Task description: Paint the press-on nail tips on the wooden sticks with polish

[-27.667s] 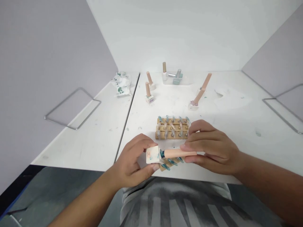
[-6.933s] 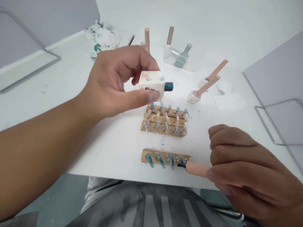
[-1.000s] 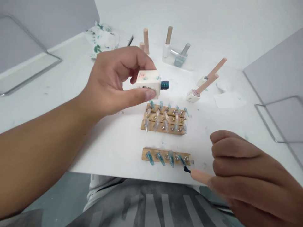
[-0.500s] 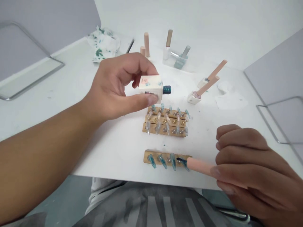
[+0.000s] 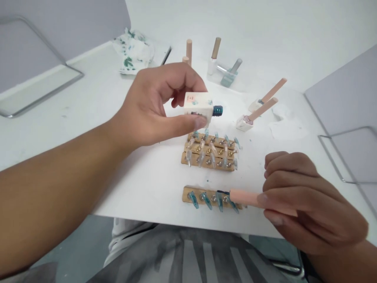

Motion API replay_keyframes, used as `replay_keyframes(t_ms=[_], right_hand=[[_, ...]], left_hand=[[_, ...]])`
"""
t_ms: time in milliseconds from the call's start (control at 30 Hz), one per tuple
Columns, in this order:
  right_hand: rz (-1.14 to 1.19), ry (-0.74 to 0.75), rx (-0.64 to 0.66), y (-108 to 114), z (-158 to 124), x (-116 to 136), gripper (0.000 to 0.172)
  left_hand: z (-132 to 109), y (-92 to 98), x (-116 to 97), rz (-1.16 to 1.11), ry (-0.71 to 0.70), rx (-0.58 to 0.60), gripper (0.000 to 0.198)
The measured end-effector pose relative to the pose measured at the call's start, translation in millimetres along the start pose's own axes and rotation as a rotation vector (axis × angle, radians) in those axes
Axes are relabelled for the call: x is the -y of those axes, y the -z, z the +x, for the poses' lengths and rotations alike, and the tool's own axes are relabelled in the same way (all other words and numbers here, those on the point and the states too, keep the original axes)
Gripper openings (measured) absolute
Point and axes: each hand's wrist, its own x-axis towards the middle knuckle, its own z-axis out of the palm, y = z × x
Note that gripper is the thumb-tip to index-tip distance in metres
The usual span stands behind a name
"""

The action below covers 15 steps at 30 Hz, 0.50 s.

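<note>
My left hand grips a white square polish bottle on its side, its dark teal neck pointing right. In my right hand is a peach-handled brush, held near its end, with the dark bristles pointing left. Those bristles are over the front wooden strip, by the tops of teal nail tips; whether they touch one is unclear. Behind that strip, three wooden strips lie side by side, bearing several clear and teal nail tips on round metal stands.
Two white bottles with slanted peach handles stand at the right. Farther back are a clear tray with bottles, upright peach caps and a green-stained tissue. Metal-framed panels flank the white table.
The brush in my right hand has moved left along the front strip, from the rightmost nail tip toward its neighbour. The view has shifted slightly, and my left hand still holds the bottle.
</note>
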Motion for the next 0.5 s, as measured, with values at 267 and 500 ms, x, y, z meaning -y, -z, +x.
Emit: replay_keyframes(t_ms=[267,500], right_hand=[[0.003,0.001,0.041,7,9,-2,0.016],[-0.033,0.01,0.165,1,23,0,0.004]], left_hand=[[2,0.0,1,-0.013,0.007,-0.002,0.02],[0,-2.3,-9,-0.018,0.067,-0.032,0.014]])
